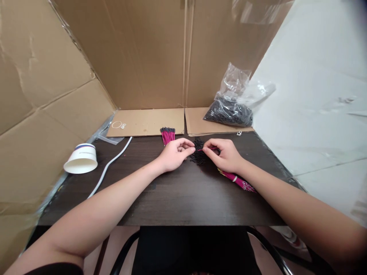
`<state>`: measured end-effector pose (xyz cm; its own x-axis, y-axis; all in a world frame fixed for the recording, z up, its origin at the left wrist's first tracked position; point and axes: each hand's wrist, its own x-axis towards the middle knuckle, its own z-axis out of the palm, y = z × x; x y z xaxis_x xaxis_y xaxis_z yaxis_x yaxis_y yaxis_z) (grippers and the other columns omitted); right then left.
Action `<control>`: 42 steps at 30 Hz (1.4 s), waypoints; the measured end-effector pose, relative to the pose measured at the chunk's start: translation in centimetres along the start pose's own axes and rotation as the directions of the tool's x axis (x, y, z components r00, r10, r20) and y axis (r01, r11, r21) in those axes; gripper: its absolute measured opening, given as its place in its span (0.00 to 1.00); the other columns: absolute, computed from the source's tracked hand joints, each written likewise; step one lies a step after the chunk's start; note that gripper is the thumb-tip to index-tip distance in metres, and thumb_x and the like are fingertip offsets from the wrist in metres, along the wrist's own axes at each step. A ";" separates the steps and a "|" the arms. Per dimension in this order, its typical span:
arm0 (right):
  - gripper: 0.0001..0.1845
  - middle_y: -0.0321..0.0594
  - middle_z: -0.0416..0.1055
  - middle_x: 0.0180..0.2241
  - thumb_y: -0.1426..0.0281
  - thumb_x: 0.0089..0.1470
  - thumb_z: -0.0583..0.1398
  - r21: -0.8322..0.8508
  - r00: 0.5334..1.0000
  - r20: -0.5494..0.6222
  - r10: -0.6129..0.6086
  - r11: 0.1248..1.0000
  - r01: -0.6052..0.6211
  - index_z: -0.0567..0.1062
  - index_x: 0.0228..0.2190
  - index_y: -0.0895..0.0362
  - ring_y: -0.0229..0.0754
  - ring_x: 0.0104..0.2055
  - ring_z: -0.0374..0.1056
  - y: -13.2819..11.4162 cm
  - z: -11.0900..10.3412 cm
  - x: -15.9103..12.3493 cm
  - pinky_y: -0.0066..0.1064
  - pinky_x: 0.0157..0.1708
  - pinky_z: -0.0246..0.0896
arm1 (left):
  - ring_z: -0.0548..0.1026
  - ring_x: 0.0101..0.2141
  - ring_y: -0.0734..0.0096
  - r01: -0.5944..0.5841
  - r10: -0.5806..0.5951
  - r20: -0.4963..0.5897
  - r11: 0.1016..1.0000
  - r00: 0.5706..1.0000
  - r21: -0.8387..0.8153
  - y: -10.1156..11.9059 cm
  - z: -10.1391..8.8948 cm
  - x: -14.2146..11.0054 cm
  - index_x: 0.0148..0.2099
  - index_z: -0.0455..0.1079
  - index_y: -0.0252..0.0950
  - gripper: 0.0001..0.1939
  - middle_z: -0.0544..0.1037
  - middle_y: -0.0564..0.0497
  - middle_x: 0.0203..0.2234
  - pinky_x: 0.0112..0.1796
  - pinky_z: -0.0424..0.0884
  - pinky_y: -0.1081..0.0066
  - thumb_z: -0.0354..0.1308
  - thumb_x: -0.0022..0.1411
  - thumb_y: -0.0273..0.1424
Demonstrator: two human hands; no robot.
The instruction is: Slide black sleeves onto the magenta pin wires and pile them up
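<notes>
My right hand [225, 154] is closed in a pinch on a thin pink-red wire [200, 150]. The wire points left and its end reaches the fingertips of my left hand [176, 154]. Thumb and forefinger of that left hand are pinched together; whatever sits between them is too small to make out. Below and behind the fingertips lies a loose pile of short black tubes [197, 159]. A bundle of pink wires [239, 182], tied with a white band, rests partly under my right hand. Beyond my left hand lie pink wires with black-sleeved ends [168, 135].
A clear bag of black tubes [229, 112] stands at the back right on a cardboard sheet [197, 124]. A paper cup [81, 159] lies tipped at the left, beside a white cable [110, 162]. Cardboard walls [143, 57] enclose the dark table [172, 202]. Small white rings [123, 125] lie at the back left.
</notes>
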<state>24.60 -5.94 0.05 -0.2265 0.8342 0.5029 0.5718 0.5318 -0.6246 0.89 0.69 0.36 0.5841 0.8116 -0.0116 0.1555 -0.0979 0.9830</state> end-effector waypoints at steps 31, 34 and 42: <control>0.20 0.37 0.73 0.23 0.63 0.68 0.68 -0.076 0.987 -0.145 -0.070 0.995 0.060 0.75 0.25 0.56 0.37 0.25 0.65 -0.8 -0.8 0.2 0.34 0.28 0.59 | 0.71 0.25 0.78 0.052 -0.057 -0.065 0.996 0.996 -0.070 -0.2 -0.2 0.4 0.49 0.70 0.35 0.11 0.76 0.48 0.36 0.21 0.65 0.77 0.60 0.75 0.39; 0.18 0.37 0.73 0.25 0.63 0.66 0.69 -0.071 0.986 -0.158 -0.054 0.997 0.043 0.74 0.26 0.56 0.38 0.26 0.65 -0.9 -0.8 0.2 0.34 0.29 0.61 | 0.70 0.24 0.78 0.056 -0.059 -0.062 0.997 0.996 -0.053 -0.3 -0.2 0.4 0.48 0.70 0.35 0.11 0.76 0.50 0.33 0.21 0.65 0.76 0.60 0.75 0.39; 0.08 0.38 0.77 0.30 0.66 0.67 0.67 -0.035 0.980 -0.185 -0.066 0.998 0.060 0.80 0.34 0.56 0.38 0.29 0.68 -1.3 -0.9 0.4 0.33 0.32 0.64 | 0.71 0.24 0.78 0.068 -0.070 -0.065 0.997 0.995 -0.037 -0.3 -0.2 0.3 0.49 0.70 0.36 0.12 0.77 0.49 0.33 0.22 0.65 0.76 0.60 0.75 0.40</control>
<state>24.47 -6.48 1.59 -0.1134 0.7558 0.6449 0.5841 0.5758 -0.5721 0.87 1.14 0.13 0.5185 0.8523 -0.0685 0.1654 -0.0213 0.9860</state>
